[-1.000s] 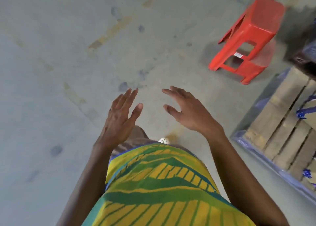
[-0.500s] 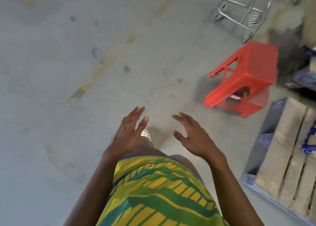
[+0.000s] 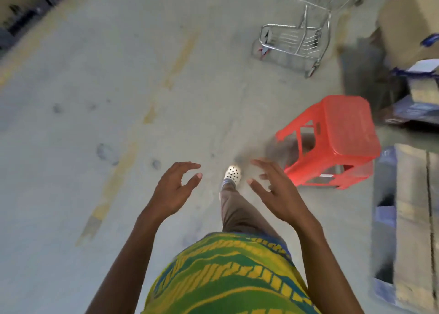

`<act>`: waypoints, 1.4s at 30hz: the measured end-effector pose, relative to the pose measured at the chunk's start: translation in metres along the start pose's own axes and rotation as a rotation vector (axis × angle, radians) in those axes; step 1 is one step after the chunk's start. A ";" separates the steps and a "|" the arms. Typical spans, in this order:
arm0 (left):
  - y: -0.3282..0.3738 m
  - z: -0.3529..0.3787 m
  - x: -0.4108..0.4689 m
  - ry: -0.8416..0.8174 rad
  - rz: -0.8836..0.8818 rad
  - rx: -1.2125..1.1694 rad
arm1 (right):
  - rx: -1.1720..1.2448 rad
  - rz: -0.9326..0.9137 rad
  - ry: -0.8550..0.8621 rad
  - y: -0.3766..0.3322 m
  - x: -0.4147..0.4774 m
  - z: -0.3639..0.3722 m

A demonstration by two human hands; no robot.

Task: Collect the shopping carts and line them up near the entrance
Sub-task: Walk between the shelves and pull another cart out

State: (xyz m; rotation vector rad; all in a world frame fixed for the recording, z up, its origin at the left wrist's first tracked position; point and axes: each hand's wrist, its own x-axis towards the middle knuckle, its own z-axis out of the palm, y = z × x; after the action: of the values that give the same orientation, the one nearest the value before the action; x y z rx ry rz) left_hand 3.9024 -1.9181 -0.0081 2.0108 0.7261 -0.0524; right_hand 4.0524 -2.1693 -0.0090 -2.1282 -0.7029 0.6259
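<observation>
Grey concrete is spreading across the whole view as a rough, stained floor [image 3: 71,147]. Dark, blurred shapes are crowding its far left corner, too smeared to tell what they are. Worn yellow paint [image 3: 111,185] is running in broken diagonal streaks up the floor's left half.

The left hand [image 3: 173,190] is hanging in the air above the floor's near middle, its fingers loosely curved, its thumb standing apart, and it is holding nothing. Just to its right a white shoe [image 3: 232,174], dotted with round holes, is stepping forward at the end of a brown trouser leg [image 3: 237,211]. Below, a shirt [image 3: 225,278] in green and yellow bands is filling the near edge.

The right hand [image 3: 278,194] is hovering beside the shoe with its fingers spread and relaxed, gripping nothing.

The cart [image 3: 299,35] is standing at the floor's far right, well apart from both hands. It is shiny wire and tube, with a low rack and small wheels, and the top edge is cutting off its basket.

Between the cart and the right hand a red plastic stool [image 3: 337,137] is sitting, its square seat finely gridded and its sides pierced by openings.

A cardboard box [image 3: 403,16] is filling the far right corner. Brown flat slabs [image 3: 411,206] on a bluish base are lining the right edge, too blurred to tell wood from card.
</observation>
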 end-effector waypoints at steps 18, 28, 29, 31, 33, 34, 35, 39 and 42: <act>0.143 -0.054 0.412 -0.060 -0.067 -0.157 | -0.036 -0.113 0.046 -0.070 0.466 -0.177; 0.228 -0.117 0.684 -0.214 0.010 -0.118 | 0.070 0.100 0.206 -0.062 0.613 -0.235; 0.246 -0.121 0.711 -0.244 0.034 -0.098 | 0.076 0.120 0.238 -0.062 0.623 -0.245; 0.284 -0.124 0.760 -0.305 0.099 -0.048 | 0.091 0.180 0.320 -0.058 0.640 -0.263; 0.324 -0.118 0.800 -0.362 0.167 -0.023 | 0.122 0.244 0.387 -0.047 0.652 -0.278; 0.343 -0.112 0.817 -0.384 0.199 -0.017 | 0.137 0.273 0.403 -0.039 0.658 -0.286; 0.362 -0.105 0.832 -0.403 0.231 -0.012 | 0.148 0.298 0.408 -0.031 0.663 -0.293; 0.425 -0.057 0.875 -0.456 0.316 -0.049 | 0.169 0.342 0.425 0.012 0.691 -0.325; 0.458 0.000 0.897 -0.535 0.338 -0.055 | 0.188 0.346 0.435 0.051 0.714 -0.359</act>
State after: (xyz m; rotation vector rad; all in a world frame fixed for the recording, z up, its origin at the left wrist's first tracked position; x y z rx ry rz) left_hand 4.8736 -1.6619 0.0604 1.9179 0.0466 -0.3516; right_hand 4.8109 -1.9137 0.0136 -2.1216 -0.0348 0.3657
